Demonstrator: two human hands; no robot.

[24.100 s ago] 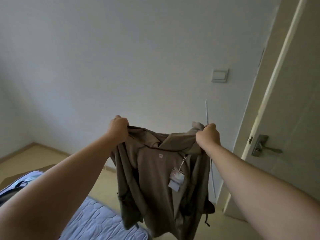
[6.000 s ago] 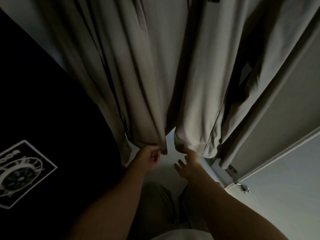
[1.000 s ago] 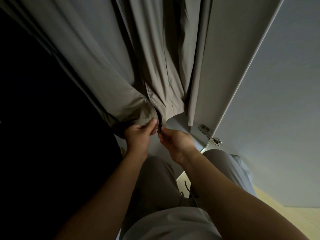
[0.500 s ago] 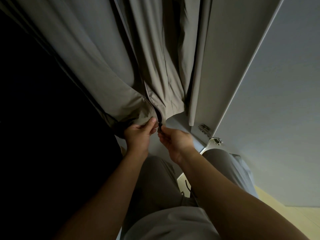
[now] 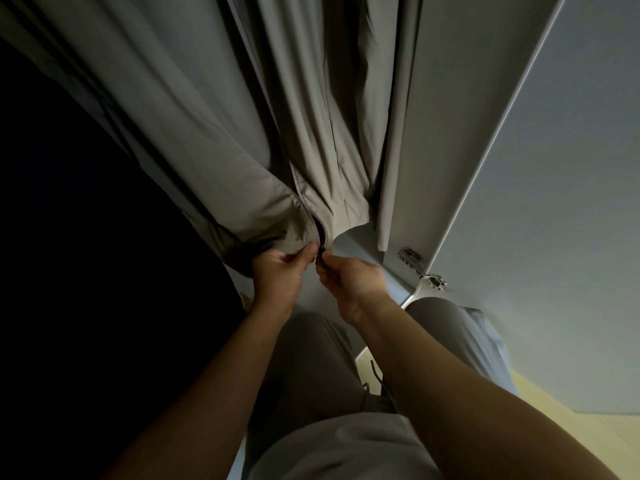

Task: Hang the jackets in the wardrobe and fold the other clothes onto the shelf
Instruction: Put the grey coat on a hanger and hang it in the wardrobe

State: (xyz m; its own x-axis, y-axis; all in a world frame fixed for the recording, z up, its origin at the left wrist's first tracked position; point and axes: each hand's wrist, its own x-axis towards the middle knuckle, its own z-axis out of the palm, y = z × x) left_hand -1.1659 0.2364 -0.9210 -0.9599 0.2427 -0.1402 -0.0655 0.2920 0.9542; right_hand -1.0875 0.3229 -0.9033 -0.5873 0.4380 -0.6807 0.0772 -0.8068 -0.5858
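Looking down along my forearms in the head view, I face into the open wardrobe. The grey-brown jacket hangs there already, filling the upper left and centre of the frame. Its hem comes down to my hands in the middle of the frame. I judge the hanging is done for this piece and I am at the tidying step, starting the zip at the bottom of the front.

My left hand pinches the bunched hem of the left-side front panel, thumb on top and fingers curled under the cloth. My right hand, just beside it, pinches the dark bottom end of the zipper between thumb and fingertips. The hands nearly touch, and the zipper rises between them. In this dim light I cannot tell whether the pin is seated in the slider.

The next move, I think, calls for my left hand to hold the hem taut downward. The right hand would then draw the slider up without catching cloth.

Right of centre stands the pale wardrobe door, with its metal hinge just to the right of my hands. The left of the frame is black, and I cannot make out what is there. No shelf and no other clothes are in view.
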